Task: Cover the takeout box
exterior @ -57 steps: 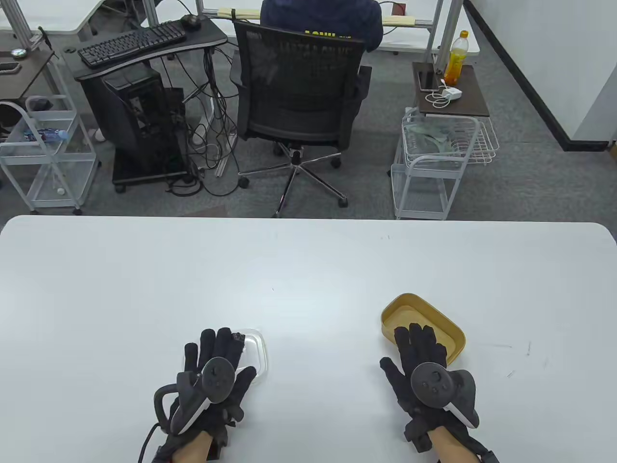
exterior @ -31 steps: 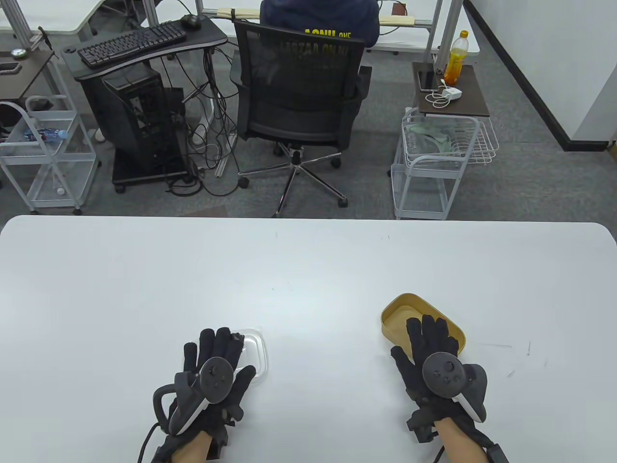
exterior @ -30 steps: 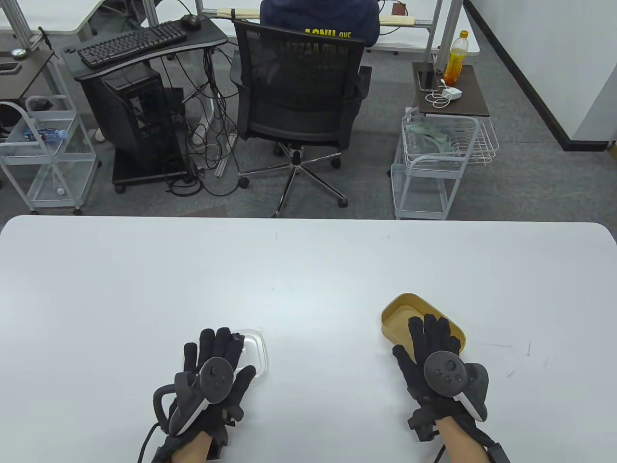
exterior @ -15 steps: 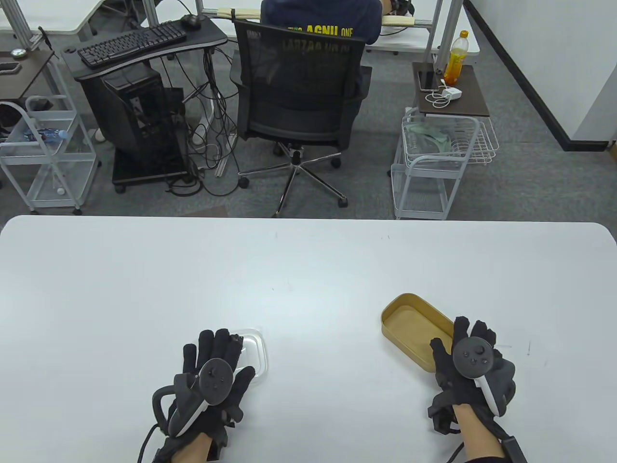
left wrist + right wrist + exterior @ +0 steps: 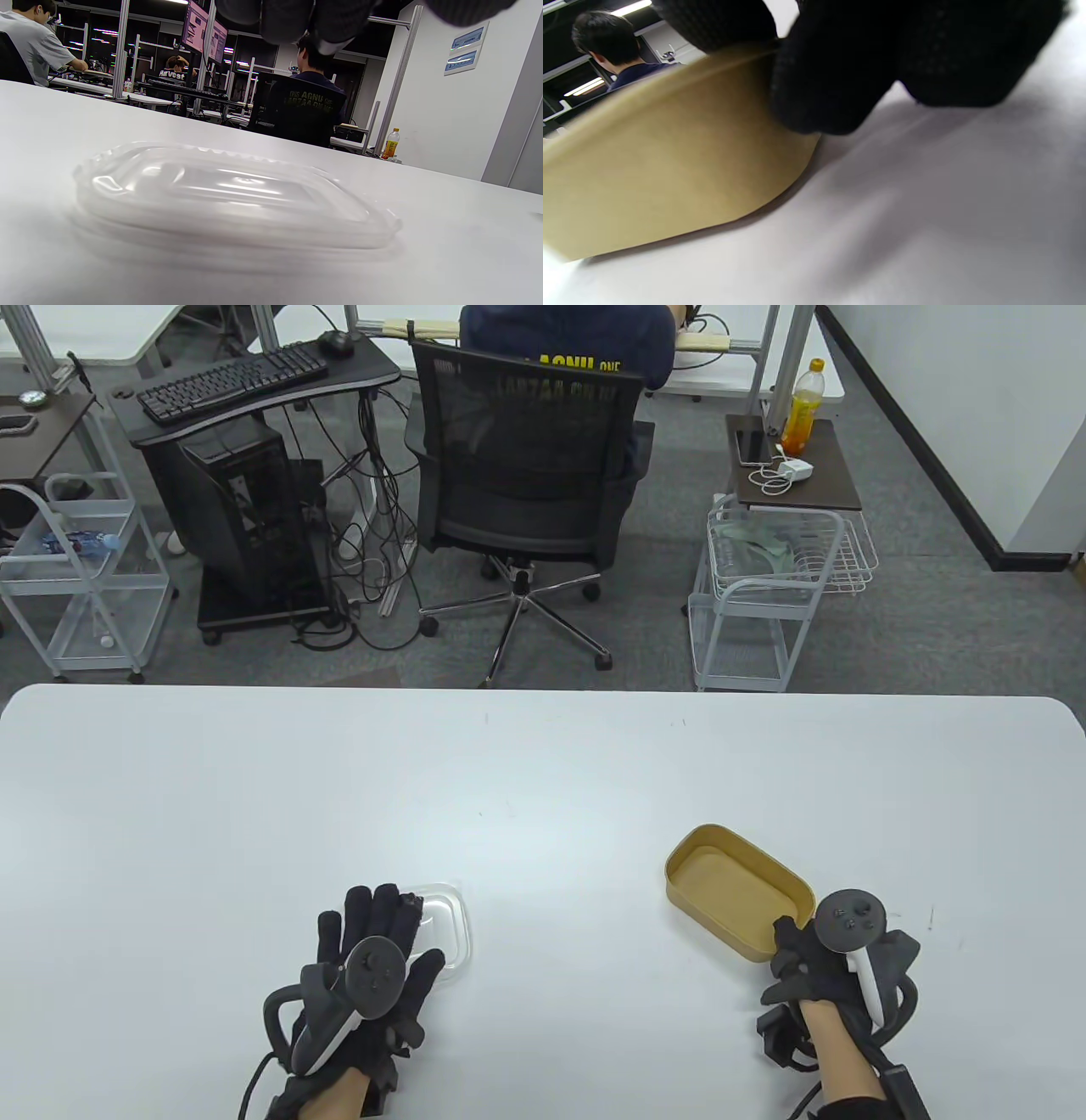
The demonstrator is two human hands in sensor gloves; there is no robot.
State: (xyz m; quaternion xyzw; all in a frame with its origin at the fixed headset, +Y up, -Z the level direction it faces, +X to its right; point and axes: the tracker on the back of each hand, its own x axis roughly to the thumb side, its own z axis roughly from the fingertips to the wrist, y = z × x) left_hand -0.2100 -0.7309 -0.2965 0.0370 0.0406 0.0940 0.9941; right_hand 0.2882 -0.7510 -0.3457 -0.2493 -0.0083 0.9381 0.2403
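Observation:
The brown paper takeout box stands open on the white table at the near right. My right hand grips its near right corner; in the right wrist view the gloved fingers press on the box's outer wall at the rim. The clear plastic lid lies flat on the table at the near left. My left hand is spread open over the lid's left part. In the left wrist view the lid lies below the fingertips, and no touch shows.
The box and lid lie roughly 250 px apart in the table view, with bare table between them. Beyond the table's far edge are an office chair with a seated person, wire carts and a computer desk.
My right hand moved from above the box to its near right corner and closed on it. The box shifted slightly left. My left hand slid slightly toward me over the lid.

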